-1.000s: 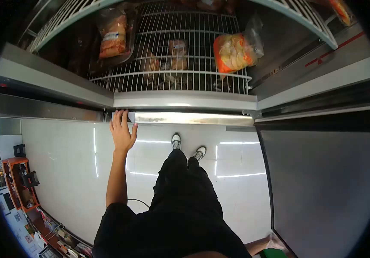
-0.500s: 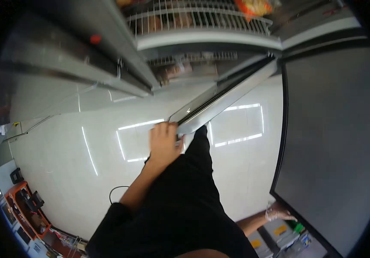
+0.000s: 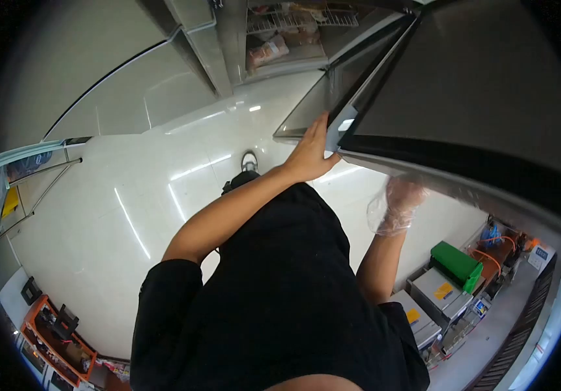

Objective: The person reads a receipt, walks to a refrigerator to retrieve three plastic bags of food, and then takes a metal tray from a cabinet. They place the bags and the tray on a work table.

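My left hand [image 3: 312, 153] is bare and presses against the edge of a lower refrigerator door [image 3: 344, 124], its fingers stretched out and thumb apart. Above it, a larger upper door [image 3: 463, 98] with a dark grey panel swings out to the right. My right hand [image 3: 405, 195] wears a loose clear plastic glove and is at this door's lower edge. Its fingers are blurred and partly hidden there. Behind the lower door, the cabinet interior shows a wire shelf [image 3: 300, 18] and a wrapped food pack [image 3: 269, 51].
Smooth, glossy floor [image 3: 183, 169] surrounds my feet. Grey bins [image 3: 440, 292] with yellow labels and a green box [image 3: 456, 264] stand at the lower right, beside a steel counter [image 3: 489, 342]. An orange rack [image 3: 56, 339] is at the lower left, steel cabinet panels [image 3: 117, 98] at the upper left.
Both doors appear closer together, the upper one having swung inward. My left hand has moved up and right along with the lower door; my right hand has come up and left with the upper one.
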A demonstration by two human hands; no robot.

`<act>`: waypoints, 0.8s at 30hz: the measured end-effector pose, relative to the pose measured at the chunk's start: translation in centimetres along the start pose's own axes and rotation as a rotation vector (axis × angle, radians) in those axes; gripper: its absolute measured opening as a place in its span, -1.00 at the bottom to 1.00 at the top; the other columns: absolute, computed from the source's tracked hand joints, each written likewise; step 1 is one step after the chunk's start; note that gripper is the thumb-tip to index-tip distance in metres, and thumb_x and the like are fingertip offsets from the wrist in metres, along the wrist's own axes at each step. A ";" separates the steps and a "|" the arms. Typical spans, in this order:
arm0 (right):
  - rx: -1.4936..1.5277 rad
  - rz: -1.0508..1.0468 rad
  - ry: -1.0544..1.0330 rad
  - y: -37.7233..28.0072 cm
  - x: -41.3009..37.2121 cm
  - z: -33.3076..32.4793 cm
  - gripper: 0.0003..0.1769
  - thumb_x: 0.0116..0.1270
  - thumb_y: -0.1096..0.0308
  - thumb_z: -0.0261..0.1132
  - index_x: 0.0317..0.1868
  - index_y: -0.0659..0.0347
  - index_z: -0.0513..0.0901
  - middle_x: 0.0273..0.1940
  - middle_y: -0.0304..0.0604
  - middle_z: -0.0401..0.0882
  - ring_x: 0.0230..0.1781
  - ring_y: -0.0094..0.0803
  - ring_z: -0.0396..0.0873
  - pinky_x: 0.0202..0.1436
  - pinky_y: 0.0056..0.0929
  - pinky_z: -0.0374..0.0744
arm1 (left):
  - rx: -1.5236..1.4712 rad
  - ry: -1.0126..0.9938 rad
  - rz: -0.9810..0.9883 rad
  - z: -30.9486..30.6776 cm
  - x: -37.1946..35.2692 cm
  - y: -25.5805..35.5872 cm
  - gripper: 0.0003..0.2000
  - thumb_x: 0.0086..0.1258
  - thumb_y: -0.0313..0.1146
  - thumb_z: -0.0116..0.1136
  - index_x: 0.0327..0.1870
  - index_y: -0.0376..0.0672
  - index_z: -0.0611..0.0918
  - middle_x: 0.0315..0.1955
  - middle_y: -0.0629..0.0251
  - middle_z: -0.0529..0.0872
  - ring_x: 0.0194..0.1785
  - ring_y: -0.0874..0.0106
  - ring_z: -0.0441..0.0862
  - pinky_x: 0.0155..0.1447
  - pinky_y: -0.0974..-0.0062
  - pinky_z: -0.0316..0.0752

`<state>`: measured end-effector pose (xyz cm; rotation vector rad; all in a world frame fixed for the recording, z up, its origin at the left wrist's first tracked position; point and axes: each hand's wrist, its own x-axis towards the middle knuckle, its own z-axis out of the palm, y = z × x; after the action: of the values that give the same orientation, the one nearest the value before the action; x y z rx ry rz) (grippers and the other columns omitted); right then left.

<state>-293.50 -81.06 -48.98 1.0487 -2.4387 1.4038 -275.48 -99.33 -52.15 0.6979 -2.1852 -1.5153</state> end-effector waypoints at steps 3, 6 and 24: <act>0.549 0.126 -0.064 -4.3 1.9 3.4 -0.57 0.55 0.08 0.04 0.22 0.18 0.51 0.13 -0.16 0.58 0.15 -0.30 0.52 0.29 -0.26 0.48 | -0.129 -0.062 0.044 0.5 -0.8 -2.1 -0.13 0.40 -0.17 0.23 0.52 -0.37 -0.06 0.44 -0.30 0.15 0.52 -0.06 0.13 0.54 0.25 0.06; -0.027 -0.157 -0.057 -3.4 2.4 3.2 -0.65 0.56 0.18 0.07 0.18 0.21 0.52 0.09 -0.17 0.59 0.14 -0.29 0.52 0.22 -0.27 0.53 | -0.199 -0.274 -0.025 -0.8 -0.8 -1.7 -0.08 0.40 -0.18 0.21 0.53 -0.36 -0.18 0.49 -0.28 0.01 0.56 -0.03 0.00 0.57 0.30 -0.01; -0.262 -0.189 0.130 -2.4 -2.0 2.6 -0.52 0.39 0.14 0.25 0.24 0.18 0.52 0.16 -0.14 0.58 0.14 -0.18 0.55 0.23 -0.12 0.49 | 0.037 -1.033 0.117 6.5 1.9 -4.1 0.16 0.28 -0.02 0.31 0.45 -0.52 -0.37 0.50 -0.34 -0.26 0.60 0.00 -0.20 0.58 0.33 -0.05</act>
<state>-289.98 -82.96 -49.61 1.0568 -2.2837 1.0279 -279.94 -96.84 -58.17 -0.3262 -2.8564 -2.0360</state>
